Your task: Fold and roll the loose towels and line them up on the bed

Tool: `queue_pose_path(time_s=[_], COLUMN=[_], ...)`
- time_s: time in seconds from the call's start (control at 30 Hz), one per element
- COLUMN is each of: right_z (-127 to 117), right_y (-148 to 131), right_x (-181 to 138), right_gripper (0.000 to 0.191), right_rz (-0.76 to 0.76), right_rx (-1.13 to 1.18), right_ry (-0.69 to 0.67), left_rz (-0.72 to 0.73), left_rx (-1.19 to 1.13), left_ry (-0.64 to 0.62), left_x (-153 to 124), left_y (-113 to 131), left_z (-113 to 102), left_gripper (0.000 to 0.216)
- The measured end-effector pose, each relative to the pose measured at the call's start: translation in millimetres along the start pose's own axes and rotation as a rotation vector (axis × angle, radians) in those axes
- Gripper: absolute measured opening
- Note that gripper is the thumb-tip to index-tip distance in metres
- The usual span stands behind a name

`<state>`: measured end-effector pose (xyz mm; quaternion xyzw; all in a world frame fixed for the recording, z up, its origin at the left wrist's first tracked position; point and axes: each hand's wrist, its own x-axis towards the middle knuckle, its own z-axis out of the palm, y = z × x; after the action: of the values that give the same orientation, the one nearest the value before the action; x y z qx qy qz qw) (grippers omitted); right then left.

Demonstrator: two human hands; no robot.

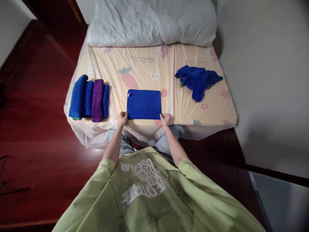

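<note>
A flat blue cloth (144, 102) lies on the bed (109, 64) before a person (149, 206). The left hand (122, 118) pinches the cloth's near left corner; the right hand (165, 119) pinches its near right corner. Left of this cloth: 1 purple roll (97, 100) and 3 blue rolls (77, 98). Right of it: 1 crumpled blue cloth (196, 80). Beyond it: a pale quilt (154, 22).

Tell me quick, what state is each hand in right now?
Left hand: closed, holding the blue cloth by its near left corner.
Right hand: closed, holding its near right corner.
</note>
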<state>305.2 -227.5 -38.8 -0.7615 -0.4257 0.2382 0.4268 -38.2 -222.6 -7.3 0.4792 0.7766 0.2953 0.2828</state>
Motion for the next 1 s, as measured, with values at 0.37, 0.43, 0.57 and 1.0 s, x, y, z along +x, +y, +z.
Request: queue_pose_path(time_s=[0.37,0.43,0.57,1.0], right_z=[-10,-11,-14,-28], right_y=[-8,-9,-8,4], right_x=[-7,-8,-14,-18], right_gripper=[0.016,0.022,0.034,0.054], right_rz=[-0.3,-0.358,-0.435,-0.497], right_rx=[-0.08,-0.087,-0.064,-0.032], right_ry=[-0.121,-0.159,-0.211,-0.339], left_rz=[0.166,0.183,0.31,0.542], left_rx=[0.042,0.059,0.12,0.096], left_ry=[0.105,0.114,0.054,-0.1], left_x=[-19,-18,-18,-34], left_y=[2,0,-1,-18], left_z=[16,15,9,-2], left_gripper=[0.018,0.017,0.021,0.05])
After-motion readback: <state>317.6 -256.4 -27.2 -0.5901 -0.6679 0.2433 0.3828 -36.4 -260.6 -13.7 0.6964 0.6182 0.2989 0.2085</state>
